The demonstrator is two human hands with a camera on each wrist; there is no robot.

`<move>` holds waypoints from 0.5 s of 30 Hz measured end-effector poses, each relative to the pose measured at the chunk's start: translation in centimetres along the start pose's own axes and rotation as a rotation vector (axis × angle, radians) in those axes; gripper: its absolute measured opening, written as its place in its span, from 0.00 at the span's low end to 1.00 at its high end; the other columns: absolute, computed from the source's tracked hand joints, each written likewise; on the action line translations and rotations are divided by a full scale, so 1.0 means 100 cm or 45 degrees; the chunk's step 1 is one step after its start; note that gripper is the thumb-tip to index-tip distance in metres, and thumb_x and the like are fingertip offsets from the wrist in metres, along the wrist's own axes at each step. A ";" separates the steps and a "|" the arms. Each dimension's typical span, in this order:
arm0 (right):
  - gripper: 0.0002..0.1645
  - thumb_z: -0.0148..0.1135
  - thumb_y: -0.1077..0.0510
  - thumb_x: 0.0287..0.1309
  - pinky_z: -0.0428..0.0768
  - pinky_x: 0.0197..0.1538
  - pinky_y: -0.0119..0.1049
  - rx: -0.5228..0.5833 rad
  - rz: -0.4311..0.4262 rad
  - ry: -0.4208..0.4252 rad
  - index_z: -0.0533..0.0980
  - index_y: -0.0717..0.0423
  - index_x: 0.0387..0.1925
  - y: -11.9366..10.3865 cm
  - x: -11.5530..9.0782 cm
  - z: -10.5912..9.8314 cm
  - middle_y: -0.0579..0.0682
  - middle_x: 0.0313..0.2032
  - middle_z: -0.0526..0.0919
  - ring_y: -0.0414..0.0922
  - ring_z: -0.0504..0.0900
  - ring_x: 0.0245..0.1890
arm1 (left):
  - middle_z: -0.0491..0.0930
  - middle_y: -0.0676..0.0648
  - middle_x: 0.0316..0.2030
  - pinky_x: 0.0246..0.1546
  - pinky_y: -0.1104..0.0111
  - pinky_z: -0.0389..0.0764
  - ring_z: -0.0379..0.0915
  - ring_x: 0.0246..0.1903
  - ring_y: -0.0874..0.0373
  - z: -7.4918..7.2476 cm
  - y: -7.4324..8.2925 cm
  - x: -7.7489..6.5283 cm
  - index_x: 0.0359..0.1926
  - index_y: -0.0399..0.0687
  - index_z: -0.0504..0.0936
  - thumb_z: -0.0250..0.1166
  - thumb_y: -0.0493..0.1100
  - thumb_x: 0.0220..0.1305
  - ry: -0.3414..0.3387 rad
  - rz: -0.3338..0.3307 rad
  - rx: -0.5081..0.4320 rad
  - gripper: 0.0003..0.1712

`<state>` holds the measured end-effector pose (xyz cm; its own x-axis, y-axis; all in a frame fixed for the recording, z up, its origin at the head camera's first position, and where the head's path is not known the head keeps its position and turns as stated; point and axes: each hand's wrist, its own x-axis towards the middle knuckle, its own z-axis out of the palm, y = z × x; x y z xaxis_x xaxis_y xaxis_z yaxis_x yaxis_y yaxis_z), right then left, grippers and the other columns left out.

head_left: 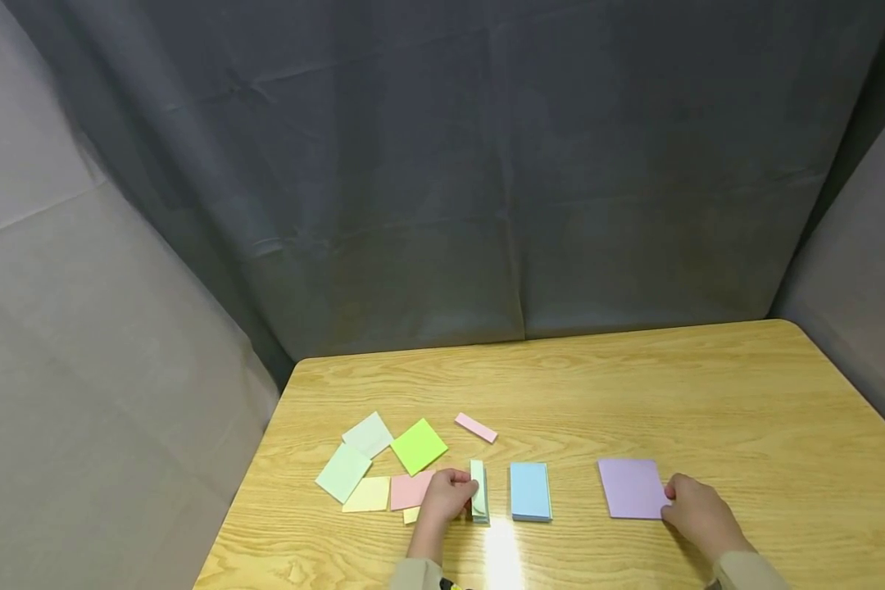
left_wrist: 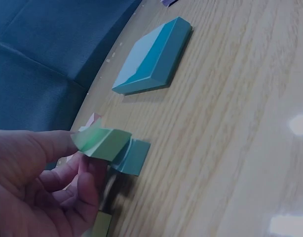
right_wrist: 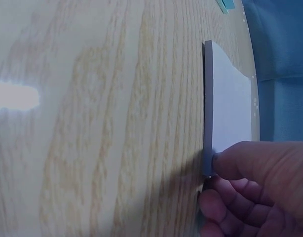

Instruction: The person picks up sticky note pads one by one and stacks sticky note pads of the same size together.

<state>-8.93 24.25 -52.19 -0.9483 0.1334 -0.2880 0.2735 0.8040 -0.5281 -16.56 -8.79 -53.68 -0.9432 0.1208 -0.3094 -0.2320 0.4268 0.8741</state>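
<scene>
My left hand (head_left: 448,496) pinches the edge of a narrow pale green sticky note pad (head_left: 478,479), which sits on a narrow blue pad (left_wrist: 136,157). In the left wrist view, a thin green sheet (left_wrist: 90,137) bends up under the thumb. At the right, my right hand (head_left: 701,515) holds a square purple sticky note pad (head_left: 632,489) by its near right corner. The thumb (right_wrist: 230,160) lies on top, and the other fingers curl at the pad's edge. Between the hands lies a light blue sticky note pad (head_left: 529,490) with a greenish edge beneath.
Left of my left hand lie a bright green square note (head_left: 419,447), a pink note (head_left: 410,490), yellow notes (head_left: 367,495) and pale green notes (head_left: 343,473). A narrow pink strip (head_left: 476,428) lies farther back. Grey curtains (head_left: 413,164) stand behind the wooden table (head_left: 708,393).
</scene>
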 end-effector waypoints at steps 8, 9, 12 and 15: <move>0.08 0.58 0.66 0.44 0.70 0.32 0.46 0.011 0.002 -0.002 0.68 0.67 0.26 0.000 0.000 0.000 0.55 0.25 0.74 0.49 0.69 0.26 | 0.71 0.49 0.20 0.15 0.72 0.69 0.63 0.14 0.63 0.004 0.004 -0.005 0.33 0.34 0.75 0.60 0.36 0.56 0.051 0.028 0.073 0.07; 0.08 0.58 0.66 0.44 0.70 0.32 0.46 0.012 0.004 -0.003 0.68 0.67 0.26 0.000 0.000 0.000 0.55 0.25 0.74 0.49 0.69 0.26 | 0.71 0.49 0.20 0.16 0.72 0.69 0.63 0.15 0.63 0.005 0.005 -0.005 0.33 0.35 0.75 0.60 0.36 0.56 0.063 0.026 0.093 0.07; 0.08 0.58 0.66 0.44 0.70 0.32 0.46 0.013 0.009 -0.008 0.68 0.67 0.27 0.000 0.000 0.000 0.56 0.26 0.74 0.50 0.69 0.27 | 0.71 0.49 0.20 0.17 0.71 0.70 0.65 0.17 0.61 0.007 0.005 -0.006 0.31 0.36 0.75 0.60 0.37 0.55 0.106 0.040 0.172 0.06; 0.08 0.58 0.66 0.44 0.70 0.32 0.46 0.016 0.018 -0.010 0.68 0.67 0.27 -0.001 0.000 0.000 0.56 0.26 0.74 0.50 0.69 0.27 | 0.71 0.50 0.21 0.18 0.71 0.70 0.65 0.19 0.61 0.008 0.004 -0.006 0.30 0.37 0.75 0.61 0.37 0.54 0.142 0.065 0.241 0.06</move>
<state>-8.95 24.21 -52.15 -0.9430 0.1401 -0.3018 0.2889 0.7949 -0.5336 -15.86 -7.97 -53.39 -0.9755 0.0515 -0.2141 -0.1443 0.5847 0.7983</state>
